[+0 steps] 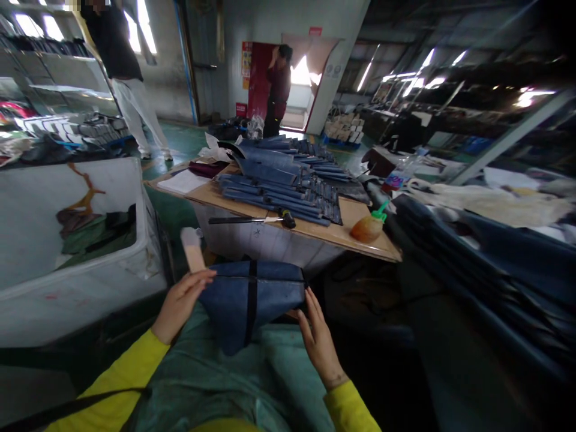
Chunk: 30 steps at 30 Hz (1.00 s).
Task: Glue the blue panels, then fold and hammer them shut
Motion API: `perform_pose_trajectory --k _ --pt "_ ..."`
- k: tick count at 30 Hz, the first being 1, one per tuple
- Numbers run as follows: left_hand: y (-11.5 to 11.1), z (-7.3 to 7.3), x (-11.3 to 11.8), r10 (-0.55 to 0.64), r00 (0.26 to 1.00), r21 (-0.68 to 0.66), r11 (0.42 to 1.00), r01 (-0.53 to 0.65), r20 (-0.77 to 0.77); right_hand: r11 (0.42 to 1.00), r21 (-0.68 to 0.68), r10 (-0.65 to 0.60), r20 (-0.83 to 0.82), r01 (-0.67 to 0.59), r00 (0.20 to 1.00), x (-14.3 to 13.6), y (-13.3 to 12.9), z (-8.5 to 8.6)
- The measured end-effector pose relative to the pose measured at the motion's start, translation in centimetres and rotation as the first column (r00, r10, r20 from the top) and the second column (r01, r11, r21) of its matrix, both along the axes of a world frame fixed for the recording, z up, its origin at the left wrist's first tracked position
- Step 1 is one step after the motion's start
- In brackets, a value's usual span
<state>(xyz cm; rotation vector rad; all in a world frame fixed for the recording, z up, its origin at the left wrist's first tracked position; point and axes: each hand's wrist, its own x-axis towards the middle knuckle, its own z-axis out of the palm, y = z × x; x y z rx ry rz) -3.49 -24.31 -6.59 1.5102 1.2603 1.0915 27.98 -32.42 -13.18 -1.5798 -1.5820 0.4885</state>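
Observation:
A dark blue leather-like piece [279, 294], with a black strip running across it and a seam along its upper part, lies over my lap on a green apron. My left hand [182, 300] is closed on its left corner, fingers along the edge. Just beyond that hand sticks up a flat pale piece [194, 251] with a whitish end; whether my fingers hold it I cannot tell. My right hand [320, 336] is at the right edge, fingertips touching it, thumb apart from the fingers.
Ahead, a cardboard-topped table [351, 216] carries stacked blue pieces [279, 174], a black-headed hammer [252, 220] and a green-nozzled glue bottle [369, 225]. A white bin [141, 234] stands left, dark blue sheets [432, 240] right. Two people stand farther back.

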Motion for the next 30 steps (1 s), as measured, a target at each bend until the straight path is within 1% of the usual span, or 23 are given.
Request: perform_pose_trajectory --k 1,2,4,5,7,10,12,13,14,15,17,18,19,20,21,22,23,24,25,26,27,28,30 --pt "-0.6 0.6 1.4 -0.154 0.988 -0.036 0.988 0.153 -0.021 1.0 0.015 -0.01 -0.016 0.011 1.0 0.2 0.0 0.3" --pt "-1.2 1.0 2.8 -0.291 0.956 -0.06 0.955 0.289 -0.025 0.999 0.036 -0.029 -0.022 0.03 0.999 0.4 0.0 0.8" --pt "-2.2 1.6 5.2 -0.475 0.88 -0.075 0.878 0.473 -0.014 0.993 0.096 -0.074 -0.002 0.074 0.997 0.5 -0.3 2.0" --pt "-2.6 1.8 6.1 -0.528 0.849 -0.073 0.847 0.526 -0.009 0.989 0.126 -0.087 0.027 0.083 0.996 0.5 -0.5 2.8" --pt "-2.9 2.0 7.3 -0.593 0.805 -0.084 0.802 0.591 0.007 0.982 0.182 -0.076 0.119 0.054 0.99 0.1 -1.1 4.5" --pt "-2.8 2.0 8.1 -0.69 0.721 -0.137 0.71 0.691 0.065 0.97 0.22 0.026 0.319 -0.1 0.947 -1.0 -1.9 6.8" --pt "-2.8 2.1 8.4 -0.759 0.644 -0.159 0.627 0.763 0.098 0.952 0.206 0.123 0.42 -0.227 0.899 -1.7 -2.2 7.6" --pt "-2.8 2.1 8.6 -0.782 0.615 -0.163 0.597 0.786 0.102 0.943 0.197 0.164 0.431 -0.27 0.887 -1.9 -2.2 7.8" --pt "-2.8 2.1 8.7 -0.794 0.6 -0.162 0.582 0.797 0.1 0.94 0.199 0.178 0.403 -0.276 0.897 -2.1 -2.2 7.9" --pt "-2.9 2.1 8.8 -0.793 0.602 -0.159 0.585 0.796 0.096 0.948 0.211 0.16 0.336 -0.24 0.928 -2.2 -2.2 7.9" --pt "-3.2 2.0 9.1 -0.782 0.619 -0.149 0.605 0.782 0.074 0.978 0.2 0.047 0.094 -0.065 0.994 -2.3 -2.1 7.6" --pt "-3.4 1.8 9.3 -0.785 0.617 -0.14 0.606 0.783 0.058 0.99 0.139 -0.01 -0.054 0.018 0.998 -2.4 -2.0 7.5" --pt "-3.7 1.6 9.5 -0.796 0.604 -0.131 0.595 0.793 0.039 0.998 0.039 -0.044 -0.198 0.053 0.979 -2.5 -2.0 7.3" --pt "-4.0 1.4 9.9 -0.813 0.581 -0.124 0.575 0.808 0.017 0.997 -0.074 -0.051 -0.332 0.028 0.942 -2.8 -2.0 7.2" --pt "-4.4 1.1 10.2 -0.832 0.554 -0.119 0.551 0.826 -0.005 0.984 -0.171 -0.043 -0.459 -0.041 0.887 -3.1 -2.0 7.1" --pt "-4.7 0.8 10.7 -0.849 0.528 -0.116 0.526 0.842 -0.023 0.964 -0.234 -0.033 -0.575 -0.125 0.818 -3.4 -2.1 7.0" --pt "-4.9 0.6 11.1 -0.86 0.508 -0.111 0.509 0.854 -0.036 0.948 -0.256 -0.033 -0.671 -0.19 0.741 -3.6 -2.1 6.9" --pt "-5.1 0.5 11.6 -0.866 0.497 -0.101 0.5 0.86 -0.057 0.946 -0.244 -0.042 -0.742 -0.212 0.669 -3.7 -2.1 6.9" --pt "-5.1 0.5 12.0 -0.865 0.495 -0.08 0.501 0.862 -0.085 0.958 -0.218 -0.058 -0.787 -0.189 0.614 -3.5 -2.0 7.0" --pt "-4.9 0.6 12.3 -0.858 0.498 -0.048 0.506 0.861 -0.122 0.972 -0.192 -0.079 -0.806 -0.133 0.587 -3.2 -1.8 7.0" --pt "-4.6 0.8 12.5 -0.845 0.507 -0.008 0.515 0.857 -0.169 0.982 -0.175 -0.103 -0.798 -0.065 0.594 -2.5 -1.6 7.1" --pt "-4.1 1.1 12.6 -0.818 0.527 0.039 0.533 0.845 -0.23 0.986 -0.167 -0.131 -0.764 0.001 0.632 -1.6 -1.3 7.2" --pt "-2.8 1.7 12.6 -0.716 0.589 0.137 0.585 0.799 -0.376 0.984 -0.152 -0.168 -0.618 0.093 0.768 0.4 -0.8 7.3"
